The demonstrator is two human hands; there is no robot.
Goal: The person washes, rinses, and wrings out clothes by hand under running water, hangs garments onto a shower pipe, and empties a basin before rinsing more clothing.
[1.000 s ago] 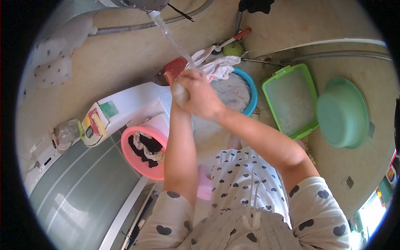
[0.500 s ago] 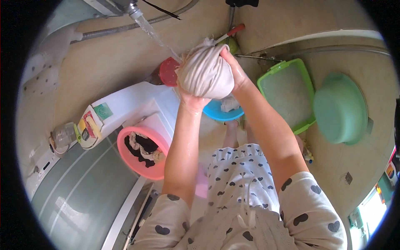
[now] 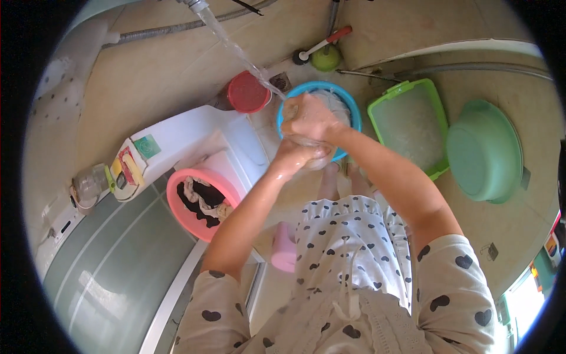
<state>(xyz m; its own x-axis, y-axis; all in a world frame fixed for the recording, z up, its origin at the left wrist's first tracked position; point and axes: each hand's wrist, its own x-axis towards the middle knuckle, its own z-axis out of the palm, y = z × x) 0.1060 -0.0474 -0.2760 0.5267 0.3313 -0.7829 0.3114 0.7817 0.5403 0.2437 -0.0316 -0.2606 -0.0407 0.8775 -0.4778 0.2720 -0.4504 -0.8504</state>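
Both fists are wrapped round a wet whitish cloth [image 3: 310, 163], bunched and mostly hidden by the fingers. My right hand [image 3: 315, 115] grips it on the far side, and my left hand [image 3: 299, 157] grips it just nearer to me. Running water [image 3: 239, 53] falls from the tap [image 3: 197, 6] at the upper left and reaches the far side of my right hand. Below my hands stands a blue basin [image 3: 352, 105] with whitish cloth [image 3: 334, 101] in it, partly covered by my hands.
A red bucket [image 3: 249, 92] stands left of the basin; a green-rimmed tub [image 3: 439, 100] and a green basin [image 3: 480, 150] are at the right. Dark and pale clothes lie in a pink basin [image 3: 177, 219]. A red-handled brush [image 3: 324, 45] rests at the back.
The cloth, a rounded bulging bundle before, is now squeezed small between my fists. My hands have come lower and closer together, and more of the blue basin shows.
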